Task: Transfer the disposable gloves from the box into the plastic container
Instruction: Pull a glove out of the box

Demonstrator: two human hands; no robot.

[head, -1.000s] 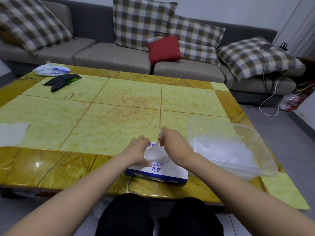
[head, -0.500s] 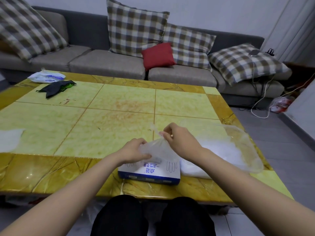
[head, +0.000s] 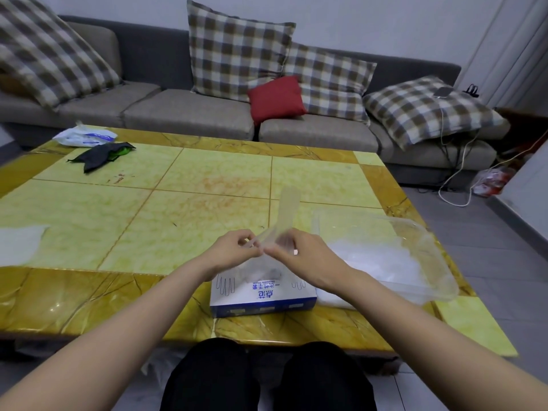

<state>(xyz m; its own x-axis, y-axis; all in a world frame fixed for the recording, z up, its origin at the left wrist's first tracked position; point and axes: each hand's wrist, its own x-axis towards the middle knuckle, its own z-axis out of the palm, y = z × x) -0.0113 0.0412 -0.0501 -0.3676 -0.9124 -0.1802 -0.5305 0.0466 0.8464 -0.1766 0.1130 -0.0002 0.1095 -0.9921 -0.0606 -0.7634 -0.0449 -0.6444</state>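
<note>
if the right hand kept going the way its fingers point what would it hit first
Most likely the left hand: the right hand points leftward at it, both pinching the same clear glove, fingertips almost meeting.

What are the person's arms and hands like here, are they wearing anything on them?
Both are bare. The left hand and right hand wear no gloves, and I see no ring, watch or bracelet. The left forearm and right forearm show no sleeve up to the picture's edge. Black trousers cover the lap.
</note>
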